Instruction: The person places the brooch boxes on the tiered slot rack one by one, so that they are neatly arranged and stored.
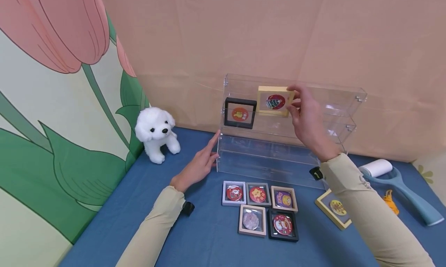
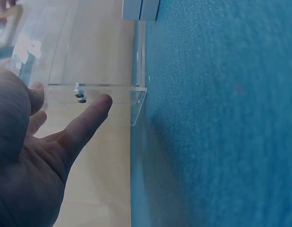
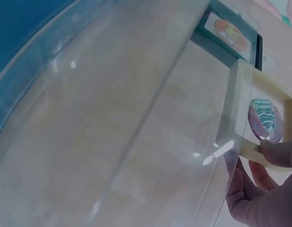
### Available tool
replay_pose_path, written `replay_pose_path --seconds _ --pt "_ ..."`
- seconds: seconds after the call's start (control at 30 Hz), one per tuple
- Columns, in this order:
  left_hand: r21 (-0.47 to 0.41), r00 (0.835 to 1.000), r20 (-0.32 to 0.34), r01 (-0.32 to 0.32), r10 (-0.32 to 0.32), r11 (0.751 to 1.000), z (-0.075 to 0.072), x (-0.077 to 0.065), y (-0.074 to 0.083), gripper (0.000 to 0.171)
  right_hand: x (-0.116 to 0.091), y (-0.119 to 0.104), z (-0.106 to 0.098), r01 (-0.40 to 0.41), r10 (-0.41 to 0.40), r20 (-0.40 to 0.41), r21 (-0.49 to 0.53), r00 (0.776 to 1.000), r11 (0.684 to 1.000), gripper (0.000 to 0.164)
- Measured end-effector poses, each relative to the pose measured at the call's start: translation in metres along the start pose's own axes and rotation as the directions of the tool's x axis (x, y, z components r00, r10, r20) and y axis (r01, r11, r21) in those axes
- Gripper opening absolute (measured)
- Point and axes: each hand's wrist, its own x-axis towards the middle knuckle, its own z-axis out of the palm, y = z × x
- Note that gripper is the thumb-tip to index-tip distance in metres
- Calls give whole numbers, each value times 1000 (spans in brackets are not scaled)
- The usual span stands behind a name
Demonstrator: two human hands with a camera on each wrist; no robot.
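Observation:
My right hand (image 1: pixel 308 120) pinches a pale yellow square frame (image 1: pixel 264 100) by its right side, thumb in front. A round red badge with a Christmas tree shows in it, tilted to one side. The frame is at the upper tier of a clear acrylic display stand (image 1: pixel 259 162), to the right of a black frame (image 1: pixel 240 113) with an orange thumbs-up badge. In the right wrist view, the thumb lies on the pale frame's (image 3: pixel 240 90) edge near the badge. My left hand (image 1: pixel 198 165) has its fingers extended against the stand's left side; its index finger lies along the clear panel (image 2: pixel 139 106).
Several framed badges, among them a white frame (image 1: pixel 234 203) and a black one (image 1: pixel 283 236), lie before the stand. A yellow frame (image 1: pixel 331 216) lies near my right sleeve. A white plush dog (image 1: pixel 156 133) sits left; a blue-handled lint roller (image 1: pixel 414 199) and orange item (image 1: pixel 391 202) lie right.

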Motion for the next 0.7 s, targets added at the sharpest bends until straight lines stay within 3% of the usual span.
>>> replay_pose_path --seconds 0.47,0.7 --pt "8 1000 -2 2 -1 1000 -2 0 2 94 -16 12 7 18 -10 75 -119 997 993 28" --pt "-11 1000 1 -22 22 1000 -2 0 1 88 -21 13 4 28 -15 96 -137 995 990 27"
